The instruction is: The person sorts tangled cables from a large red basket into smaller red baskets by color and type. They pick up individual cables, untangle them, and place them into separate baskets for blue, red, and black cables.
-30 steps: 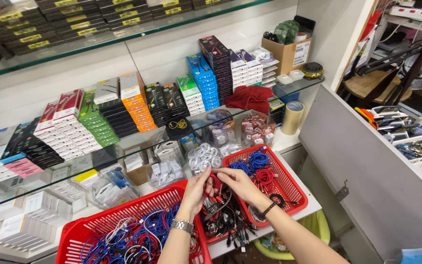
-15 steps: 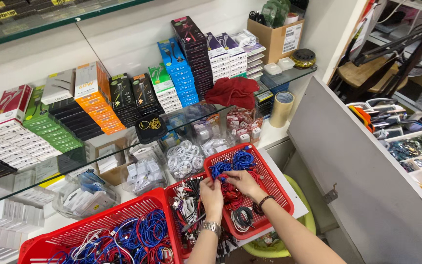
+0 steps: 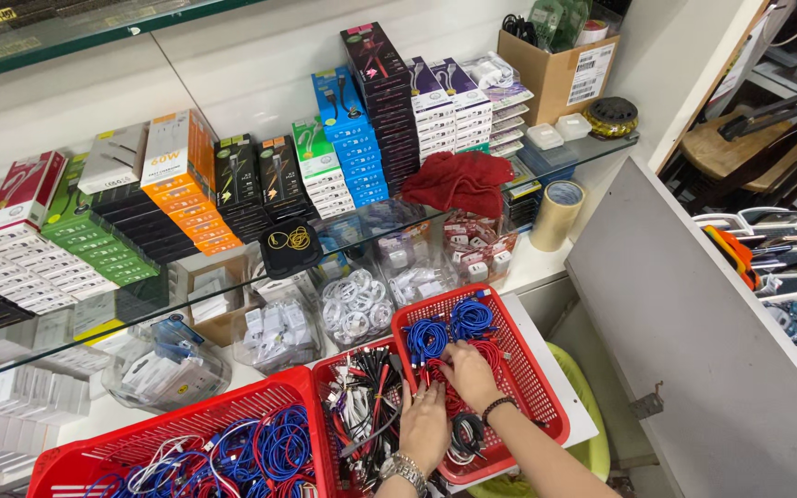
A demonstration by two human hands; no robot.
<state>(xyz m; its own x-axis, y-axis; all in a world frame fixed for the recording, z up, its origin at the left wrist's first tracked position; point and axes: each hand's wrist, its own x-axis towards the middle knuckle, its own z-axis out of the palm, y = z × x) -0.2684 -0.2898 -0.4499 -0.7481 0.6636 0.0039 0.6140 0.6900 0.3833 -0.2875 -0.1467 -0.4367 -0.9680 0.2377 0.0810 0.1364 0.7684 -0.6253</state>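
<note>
Both my hands reach into a red plastic basket [image 3: 546,406] full of coiled cables. My right hand [image 3: 469,373] rests on red coiled cables [image 3: 489,352], just below several blue coils [image 3: 448,328]. My left hand [image 3: 424,426], with a metal watch on the wrist, presses flat on the basket's contents beside a bunch of black and white cables [image 3: 362,415]. Black coils [image 3: 465,435] lie between my two wrists. Whether either hand grips a cable is hidden under the fingers.
A second red basket [image 3: 94,452] with blue and white cables stands at the left. Behind are clear tubs of white chargers [image 3: 354,308], a glass shelf [image 3: 232,277] stacked with coloured boxes, a red cloth [image 3: 458,180], a tape roll [image 3: 557,214] and a grey panel [image 3: 694,341] at right.
The view has swung left and closer to the baskets. Both hands have moved down deeper into the right basket, onto the red and black cables.
</note>
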